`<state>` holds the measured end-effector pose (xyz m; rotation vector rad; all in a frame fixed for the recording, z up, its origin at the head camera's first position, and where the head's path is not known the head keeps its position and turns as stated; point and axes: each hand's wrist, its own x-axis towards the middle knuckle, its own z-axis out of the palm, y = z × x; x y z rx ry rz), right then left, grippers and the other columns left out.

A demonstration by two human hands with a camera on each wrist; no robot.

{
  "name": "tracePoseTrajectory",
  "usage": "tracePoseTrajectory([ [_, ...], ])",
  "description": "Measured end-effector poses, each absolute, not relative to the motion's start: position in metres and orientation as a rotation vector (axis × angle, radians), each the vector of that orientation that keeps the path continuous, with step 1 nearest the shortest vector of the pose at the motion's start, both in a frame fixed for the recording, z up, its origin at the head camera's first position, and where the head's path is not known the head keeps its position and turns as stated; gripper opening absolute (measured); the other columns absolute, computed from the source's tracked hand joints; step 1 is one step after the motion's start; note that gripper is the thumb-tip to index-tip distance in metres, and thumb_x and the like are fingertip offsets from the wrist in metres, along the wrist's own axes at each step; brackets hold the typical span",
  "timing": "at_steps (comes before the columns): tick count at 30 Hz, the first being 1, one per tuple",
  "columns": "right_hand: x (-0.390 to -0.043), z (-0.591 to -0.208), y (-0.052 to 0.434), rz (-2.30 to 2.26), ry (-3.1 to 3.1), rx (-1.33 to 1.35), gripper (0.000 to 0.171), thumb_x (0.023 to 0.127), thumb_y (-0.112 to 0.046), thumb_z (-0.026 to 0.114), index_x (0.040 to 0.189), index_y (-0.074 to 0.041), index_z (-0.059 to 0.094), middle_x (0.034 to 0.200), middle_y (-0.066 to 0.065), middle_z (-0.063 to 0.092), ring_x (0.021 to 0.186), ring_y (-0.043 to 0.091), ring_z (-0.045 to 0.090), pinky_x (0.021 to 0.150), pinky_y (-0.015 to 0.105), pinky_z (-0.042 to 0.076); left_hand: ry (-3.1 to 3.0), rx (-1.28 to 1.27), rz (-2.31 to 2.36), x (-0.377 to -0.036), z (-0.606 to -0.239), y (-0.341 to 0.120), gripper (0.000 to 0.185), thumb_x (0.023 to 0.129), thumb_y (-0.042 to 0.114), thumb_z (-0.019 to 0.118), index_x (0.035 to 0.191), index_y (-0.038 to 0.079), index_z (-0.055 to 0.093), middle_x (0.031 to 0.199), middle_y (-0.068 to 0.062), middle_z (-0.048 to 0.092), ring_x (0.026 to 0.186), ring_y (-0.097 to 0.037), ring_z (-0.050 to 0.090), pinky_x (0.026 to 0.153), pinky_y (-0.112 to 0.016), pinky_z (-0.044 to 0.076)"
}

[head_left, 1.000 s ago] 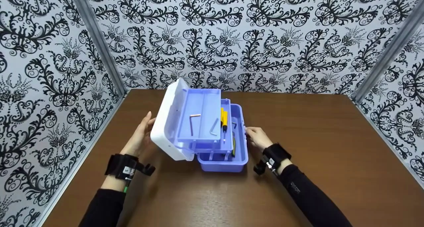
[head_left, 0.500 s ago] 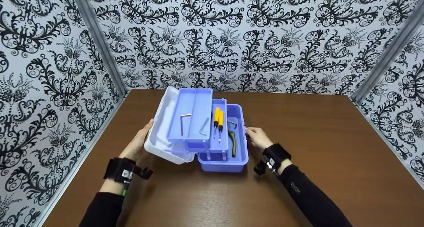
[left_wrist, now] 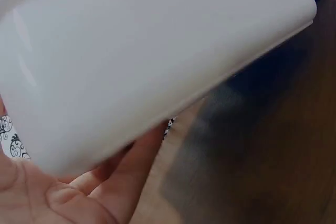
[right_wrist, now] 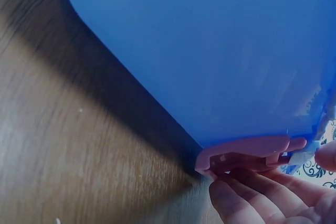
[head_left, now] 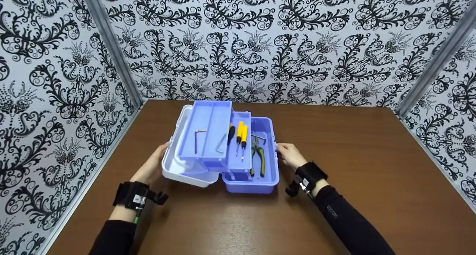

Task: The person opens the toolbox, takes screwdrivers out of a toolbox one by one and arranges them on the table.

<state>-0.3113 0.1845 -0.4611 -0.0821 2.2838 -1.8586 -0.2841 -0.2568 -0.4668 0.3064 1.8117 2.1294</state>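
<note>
A lilac toolbox point(head_left: 269, 180) stands open on the table, its white lid point(head_left: 186, 175) swung out to the left. Two stepped trays point(head_left: 208, 117) fan out over it. The upper tray holds two hex keys point(head_left: 196, 139), the lower one yellow-handled screwdrivers point(head_left: 241, 134), and pliers point(head_left: 257, 156) lie in the base. My left hand point(head_left: 150, 167) supports the lid point(left_wrist: 147, 51) from outside, with the palm and straight fingers point(left_wrist: 79, 192) against it. My right hand point(head_left: 288, 154) rests on the box's right side point(right_wrist: 210, 51), with fingers point(right_wrist: 262, 198) touching the pink latch point(right_wrist: 241, 156).
The brown wooden table point(head_left: 353, 154) is walled on three sides by panels with a black-and-white pattern point(head_left: 260, 42). Both wrists wear black camera straps point(head_left: 135, 195).
The white lid has swung down and out to the left, from nearly upright to almost flat. The trays spread apart, so the pliers now show. My right hand stayed put.
</note>
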Motion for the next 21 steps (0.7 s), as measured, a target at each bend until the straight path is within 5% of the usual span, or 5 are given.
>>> tracePoseTrajectory([
  [7,-0.311,-0.461,0.186,-1.838,2.301,-0.093,0.042,0.104,-0.015,0.039,0.128,0.016,0.055,0.096,0.003,0.069,0.085,0.008,0.064,0.076,0.021,0.056,1.845,0.182,2.127,-0.275,-0.461,-0.251,0.042,0.108,0.035,0.022,0.118,0.019,0.060,0.106,0.009,0.069,0.102,-0.007,0.062,0.093,-0.026,0.051],
  [13,-0.311,-0.460,0.186,-1.820,2.320,-0.091,0.041,0.105,-0.015,0.039,0.127,0.015,0.056,0.098,0.005,0.069,0.087,0.009,0.065,0.075,0.021,0.056,2.013,0.120,2.079,-0.269,-0.457,-0.253,0.051,0.109,0.032,0.030,0.134,-0.006,0.052,0.100,0.004,0.071,0.095,-0.011,0.067,0.084,-0.030,0.059],
  [17,-0.311,-0.459,0.186,-1.818,2.321,-0.088,0.041,0.105,-0.015,0.039,0.127,0.015,0.056,0.104,0.009,0.069,0.091,0.011,0.064,0.078,0.022,0.055,2.150,0.073,2.010,-0.268,-0.453,-0.254,0.051,0.108,0.029,0.036,0.125,-0.015,0.055,0.088,0.000,0.071,0.080,-0.011,0.067,0.071,-0.026,0.060],
  [21,-0.310,-0.459,0.185,-1.806,2.326,-0.073,0.042,0.105,-0.015,0.039,0.129,0.014,0.055,0.108,0.011,0.069,0.092,0.012,0.064,0.081,0.023,0.056,2.460,0.078,1.763,-0.266,-0.449,-0.255,0.049,0.108,0.028,0.036,0.112,-0.012,0.065,0.080,-0.004,0.070,0.071,-0.009,0.064,0.066,-0.023,0.054],
])
